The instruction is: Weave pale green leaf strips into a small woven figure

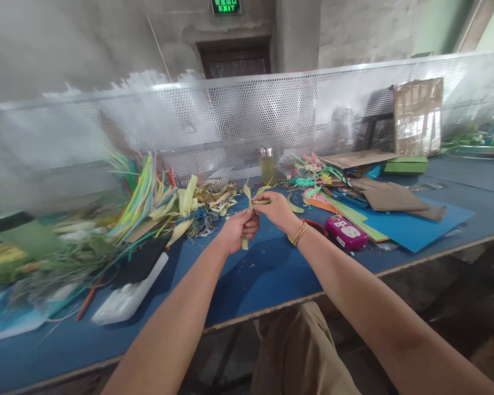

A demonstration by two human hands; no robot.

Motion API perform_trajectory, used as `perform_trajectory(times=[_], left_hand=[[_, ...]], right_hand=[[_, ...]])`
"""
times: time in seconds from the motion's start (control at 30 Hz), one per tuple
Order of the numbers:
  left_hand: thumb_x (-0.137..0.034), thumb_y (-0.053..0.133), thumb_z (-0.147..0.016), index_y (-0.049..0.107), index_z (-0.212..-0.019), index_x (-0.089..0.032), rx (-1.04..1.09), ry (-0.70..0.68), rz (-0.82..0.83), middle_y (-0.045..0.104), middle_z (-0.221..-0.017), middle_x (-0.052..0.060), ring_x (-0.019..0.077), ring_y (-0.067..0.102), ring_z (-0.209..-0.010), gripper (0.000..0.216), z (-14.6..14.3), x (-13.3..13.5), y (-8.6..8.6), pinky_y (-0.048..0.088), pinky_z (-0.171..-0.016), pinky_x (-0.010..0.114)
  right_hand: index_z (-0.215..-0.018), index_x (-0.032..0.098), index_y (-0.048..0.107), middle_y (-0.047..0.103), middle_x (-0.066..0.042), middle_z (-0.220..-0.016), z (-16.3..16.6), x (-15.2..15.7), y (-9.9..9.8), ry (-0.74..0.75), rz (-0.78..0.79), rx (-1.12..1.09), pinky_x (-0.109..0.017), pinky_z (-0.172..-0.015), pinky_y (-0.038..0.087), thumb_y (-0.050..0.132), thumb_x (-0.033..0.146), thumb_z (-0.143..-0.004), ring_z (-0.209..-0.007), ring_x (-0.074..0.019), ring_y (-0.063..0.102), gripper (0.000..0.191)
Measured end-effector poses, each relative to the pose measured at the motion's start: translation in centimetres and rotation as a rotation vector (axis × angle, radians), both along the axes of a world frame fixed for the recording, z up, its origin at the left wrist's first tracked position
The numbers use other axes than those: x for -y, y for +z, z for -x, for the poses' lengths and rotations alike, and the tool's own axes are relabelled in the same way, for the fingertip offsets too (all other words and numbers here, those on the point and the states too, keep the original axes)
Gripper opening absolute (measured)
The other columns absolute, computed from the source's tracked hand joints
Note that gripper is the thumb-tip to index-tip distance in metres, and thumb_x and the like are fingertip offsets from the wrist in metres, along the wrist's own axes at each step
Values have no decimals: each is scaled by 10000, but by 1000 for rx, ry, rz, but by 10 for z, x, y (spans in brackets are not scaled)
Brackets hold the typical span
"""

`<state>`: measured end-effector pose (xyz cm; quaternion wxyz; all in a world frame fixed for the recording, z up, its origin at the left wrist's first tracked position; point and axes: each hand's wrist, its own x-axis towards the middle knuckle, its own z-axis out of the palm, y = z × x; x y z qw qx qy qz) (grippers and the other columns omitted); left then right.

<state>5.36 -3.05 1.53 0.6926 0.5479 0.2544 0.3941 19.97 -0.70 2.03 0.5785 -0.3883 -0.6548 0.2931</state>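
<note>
Both my hands meet above the blue table (267, 274), a little beyond its front edge. My left hand (239, 229) is closed in a fist around a pale yellow-green strip (247, 193) that sticks up above it and pokes out below. My right hand (276, 208) is closed too, pinching the same strip near its top end. A beaded bracelet (300, 233) sits on my right wrist.
A heap of coloured strips (148, 192) lies at the left, with a white plastic case (127, 296) before it. A small bottle (267, 164) stands behind my hands. At the right are a pink box (346, 231), blue and green sheets (411, 225), brown paper and a cardboard box (417, 116). A perforated metal screen backs the table.
</note>
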Motion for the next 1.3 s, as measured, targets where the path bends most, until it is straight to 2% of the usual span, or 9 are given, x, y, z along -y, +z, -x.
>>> perform_trajectory(times=[0.2, 0.33, 0.47, 0.7, 0.87, 1.07, 1.17, 1.3], left_hand=[[-393, 676, -813, 326, -690, -195, 38, 33, -3, 240, -562, -87, 37, 169, -434, 420, -3, 2, 0, 133, -396, 127], [-385, 697, -795, 348, -739, -200, 48, 68, -12, 271, -574, -87, 36, 197, -435, 399, -6, 2, -1, 133, -398, 127], [-375, 667, -817, 374, -776, -204, 27, 96, -50, 300, -573, -86, 36, 204, -421, 342, -9, 1, -5, 135, -392, 135], [-371, 616, -850, 447, -853, -204, -38, 161, -114, 335, -556, -85, 46, 227, -398, 238, -10, 1, -5, 157, -383, 145], [-346, 597, -860, 506, -903, -184, -88, 172, -131, 308, -536, -90, 46, 218, -392, 191, -10, 3, -4, 150, -385, 147], [-361, 603, -852, 508, -895, -184, -97, 167, -122, 308, -531, -90, 45, 220, -395, 205, -10, 4, -3, 150, -388, 138], [-366, 606, -850, 511, -886, -184, -99, 140, -117, 304, -530, -91, 43, 209, -395, 209, -10, 4, -3, 150, -387, 135], [-360, 597, -857, 514, -885, -185, -93, 104, -107, 294, -525, -94, 44, 194, -393, 196, -9, 4, -2, 149, -380, 133]], right_hand=[[-680, 186, 634, 636, -1, -730, 0, -4, -4, -37, -97, 48, -259, -678, 425, 588, 257, -716, -697, -139, 553, 92], [-620, 196, 543, 555, 27, -666, 0, -2, -3, -90, -126, 111, -246, -633, 381, 530, 221, -703, -655, -124, 501, 87], [-598, 204, 473, 483, 44, -592, -1, 3, 1, -166, -91, 166, -246, -577, 333, 513, 233, -707, -593, -117, 435, 119], [-584, 206, 501, 533, 26, -593, -3, 5, 3, -226, -101, 202, -251, -586, 352, 533, 240, -726, -583, -122, 460, 150], [-602, 200, 534, 574, 11, -628, -6, -6, 1, -276, -105, 77, -264, -613, 397, 583, 277, -737, -598, -128, 500, 162], [-768, 196, 552, 623, 3, -757, -3, -10, -2, -158, 49, -247, -260, -652, 485, 628, 310, -708, -685, -128, 574, 149], [-753, 196, 517, 609, 12, -726, 0, -8, 0, -85, 134, -350, -260, -624, 505, 637, 295, -703, -637, -115, 570, 163], [-734, 196, 507, 599, 18, -681, 1, -6, 3, -124, 124, -401, -266, -615, 522, 667, 263, -699, -586, -106, 565, 178]])
